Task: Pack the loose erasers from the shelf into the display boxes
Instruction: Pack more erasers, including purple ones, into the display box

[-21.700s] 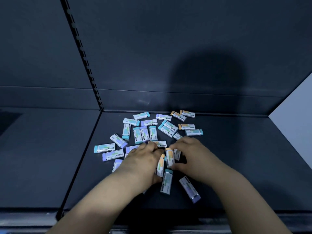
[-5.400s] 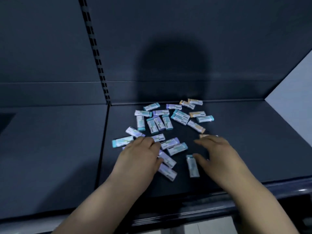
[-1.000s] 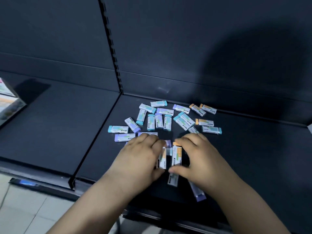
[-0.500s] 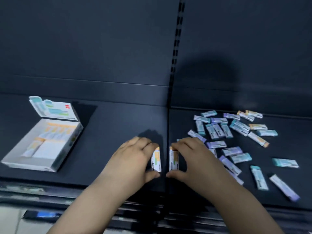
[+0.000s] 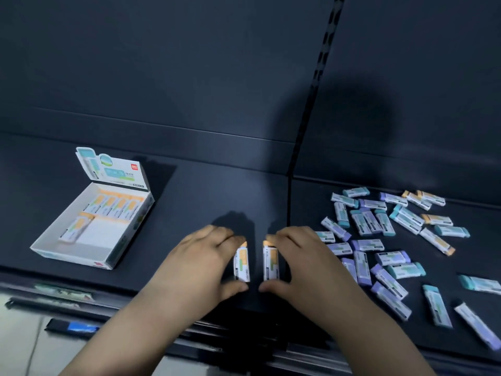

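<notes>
Dark shelf, slotted upright behind, pale floor below. Near the front edge, your left hand pinches an orange-tipped eraser between thumb and curled fingers. Your right hand pinches a second orange eraser alike. Open display box sits left, partly filled; loose erasers lie scattered right.

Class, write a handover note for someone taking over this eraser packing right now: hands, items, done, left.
Left hand grips orange-tipped erasers; right hand grips a second orange-tipped set, both near the shelf seam.
Display box sits open at far left.
Done: one row of boxed erasers plus one more inside.
Left: box what is held, then the loose pile of teal, purple and orange erasers at right.
</notes>
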Available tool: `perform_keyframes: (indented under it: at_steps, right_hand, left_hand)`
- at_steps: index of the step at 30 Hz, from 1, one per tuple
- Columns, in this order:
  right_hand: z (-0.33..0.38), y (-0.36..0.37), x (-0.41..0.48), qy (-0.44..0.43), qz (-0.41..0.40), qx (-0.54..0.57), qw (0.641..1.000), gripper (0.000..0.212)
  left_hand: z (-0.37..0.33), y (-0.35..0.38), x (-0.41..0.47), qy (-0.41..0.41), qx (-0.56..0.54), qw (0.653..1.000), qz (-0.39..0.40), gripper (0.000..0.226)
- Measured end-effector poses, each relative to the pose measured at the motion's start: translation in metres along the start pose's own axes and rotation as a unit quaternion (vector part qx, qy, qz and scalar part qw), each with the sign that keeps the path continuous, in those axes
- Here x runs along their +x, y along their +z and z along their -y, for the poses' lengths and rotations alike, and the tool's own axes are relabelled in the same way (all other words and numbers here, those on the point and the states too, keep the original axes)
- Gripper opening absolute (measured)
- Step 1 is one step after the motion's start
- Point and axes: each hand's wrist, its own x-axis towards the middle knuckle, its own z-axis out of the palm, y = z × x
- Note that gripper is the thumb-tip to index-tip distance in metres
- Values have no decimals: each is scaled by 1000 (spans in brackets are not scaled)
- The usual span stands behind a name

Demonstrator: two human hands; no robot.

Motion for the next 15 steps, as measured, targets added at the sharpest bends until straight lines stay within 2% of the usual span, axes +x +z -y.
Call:
perform_keyframes:
  at_steps: [8,15]
  right_hand:
    - [17,3,19,-12,11,-10,1000,74]
    - [86,30,58,-19,-4,-14,1000,76]
  left_hand:
    - [27,-13,-17,-4,15,999,-31,64]
    - [103,-31,-46,-11,9,999,-42,62]
